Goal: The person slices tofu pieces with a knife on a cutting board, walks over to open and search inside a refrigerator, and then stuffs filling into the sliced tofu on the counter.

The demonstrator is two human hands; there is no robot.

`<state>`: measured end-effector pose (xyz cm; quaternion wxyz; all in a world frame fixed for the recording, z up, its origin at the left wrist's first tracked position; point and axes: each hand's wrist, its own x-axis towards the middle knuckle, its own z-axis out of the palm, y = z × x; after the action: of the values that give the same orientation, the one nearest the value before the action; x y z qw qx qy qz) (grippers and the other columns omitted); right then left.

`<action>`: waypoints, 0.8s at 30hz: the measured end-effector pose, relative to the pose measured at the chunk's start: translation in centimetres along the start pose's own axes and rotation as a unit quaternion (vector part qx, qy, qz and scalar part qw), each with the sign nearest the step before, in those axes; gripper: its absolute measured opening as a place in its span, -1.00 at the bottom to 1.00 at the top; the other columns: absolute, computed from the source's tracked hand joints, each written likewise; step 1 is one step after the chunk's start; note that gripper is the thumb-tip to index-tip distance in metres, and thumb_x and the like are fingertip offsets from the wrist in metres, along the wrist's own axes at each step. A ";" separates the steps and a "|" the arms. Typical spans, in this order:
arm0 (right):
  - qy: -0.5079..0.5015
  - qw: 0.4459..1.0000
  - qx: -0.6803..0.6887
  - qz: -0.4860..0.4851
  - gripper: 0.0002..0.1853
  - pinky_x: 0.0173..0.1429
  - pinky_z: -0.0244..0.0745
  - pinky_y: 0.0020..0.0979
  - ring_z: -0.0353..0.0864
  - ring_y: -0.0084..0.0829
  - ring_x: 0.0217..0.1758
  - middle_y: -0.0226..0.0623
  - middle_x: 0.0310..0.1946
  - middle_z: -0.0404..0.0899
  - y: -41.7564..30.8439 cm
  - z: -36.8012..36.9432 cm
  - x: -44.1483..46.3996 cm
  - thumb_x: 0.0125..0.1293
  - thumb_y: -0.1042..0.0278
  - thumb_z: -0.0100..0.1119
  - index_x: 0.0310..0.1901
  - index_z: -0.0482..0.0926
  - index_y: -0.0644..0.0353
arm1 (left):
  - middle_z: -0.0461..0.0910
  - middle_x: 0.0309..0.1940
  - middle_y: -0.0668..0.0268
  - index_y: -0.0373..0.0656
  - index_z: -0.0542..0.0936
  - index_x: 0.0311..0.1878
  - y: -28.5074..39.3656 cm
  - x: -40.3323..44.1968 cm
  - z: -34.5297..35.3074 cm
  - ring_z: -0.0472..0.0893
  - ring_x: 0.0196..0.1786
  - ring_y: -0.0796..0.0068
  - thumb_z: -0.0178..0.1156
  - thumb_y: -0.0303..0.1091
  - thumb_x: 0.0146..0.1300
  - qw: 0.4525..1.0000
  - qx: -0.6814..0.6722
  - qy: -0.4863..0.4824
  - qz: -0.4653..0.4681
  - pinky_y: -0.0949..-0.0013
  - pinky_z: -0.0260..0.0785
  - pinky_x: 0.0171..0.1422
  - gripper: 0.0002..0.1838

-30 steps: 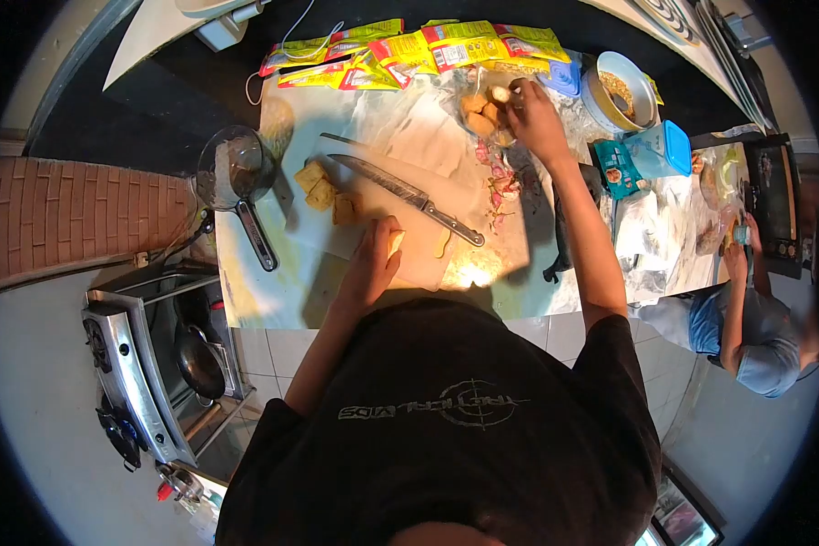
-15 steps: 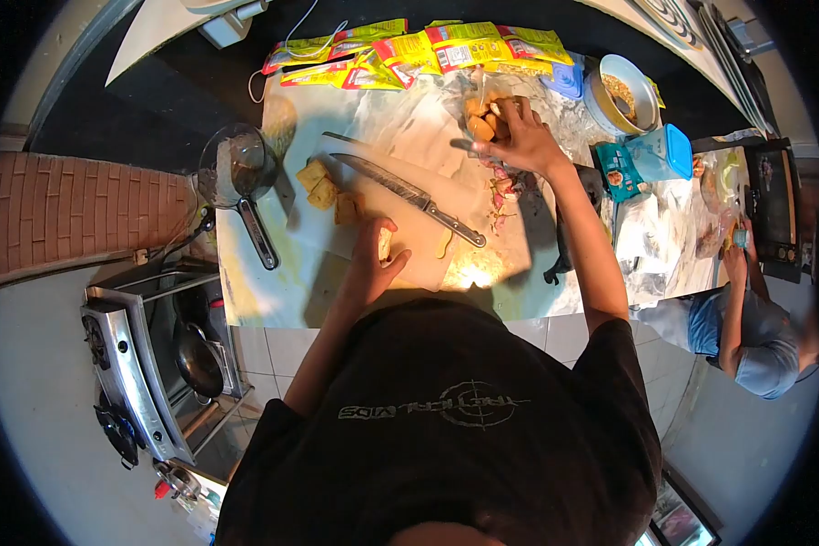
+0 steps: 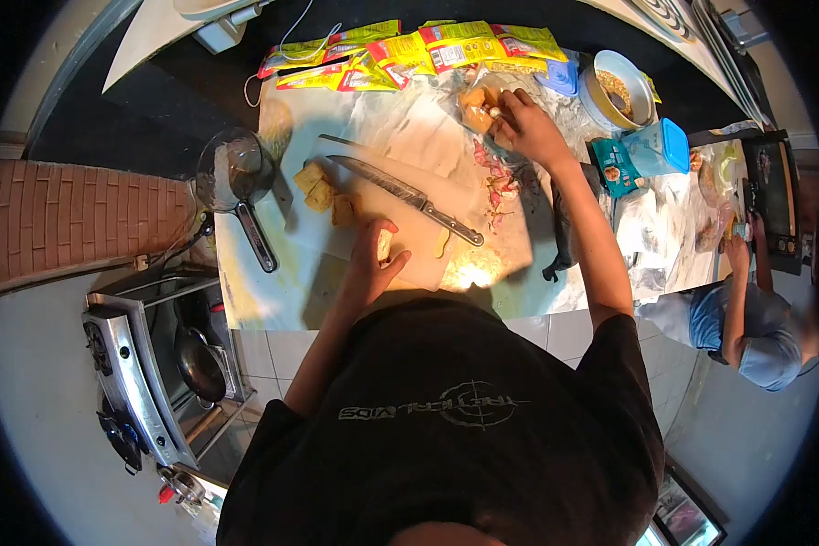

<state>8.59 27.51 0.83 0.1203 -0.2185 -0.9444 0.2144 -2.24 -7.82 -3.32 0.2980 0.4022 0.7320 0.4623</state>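
My left hand (image 3: 370, 266) rests on the white cutting board (image 3: 409, 250), fingers curled around a pale cut piece of tofu (image 3: 384, 244). Just beyond it lie several golden fried tofu blocks (image 3: 317, 189). A large kitchen knife (image 3: 400, 191) lies across the board, its handle toward the lower right. Near the handle is a small yellowish sliver (image 3: 441, 243). My right hand (image 3: 532, 132) is at a clear plastic bag of brown-orange pieces (image 3: 476, 111), its fingers bent together at the bag's right side. What those fingertips grip is too small to tell.
A glass-lidded pan (image 3: 237, 173) stands at the left. Reddish peelings (image 3: 496, 182) lie right of the board. Yellow-red packets (image 3: 428, 53) line the back. A white bowl (image 3: 617, 89), a blue-lidded container (image 3: 660, 146) and a teal pack (image 3: 616, 168) stand right. Another person (image 3: 755, 332) works at far right.
My right hand's fingers were spread over the bag; now they are drawn together at its right side, slightly higher. The left hand and knife have stayed in place.
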 end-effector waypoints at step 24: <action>0.028 0.991 -0.055 -0.121 -0.79 -0.02 0.50 -0.15 0.54 0.04 -0.11 -0.01 -0.20 0.46 0.8 0.4 0.8 0.27 0.46 0.16 -0.06 0.58 0.19 | 0.42 -0.09 0.14 -0.15 0.41 0.01 -0.2 0.1 -0.2 0.47 -0.01 0.19 0.35 -0.41 0.14 1.000 0.005 -0.007 0.019 0.24 0.35 0.11 -0.59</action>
<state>8.04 28.37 0.21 0.1596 -0.1149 -0.9705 0.1397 -2.48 -7.91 -3.43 0.2922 0.4206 0.7246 0.4612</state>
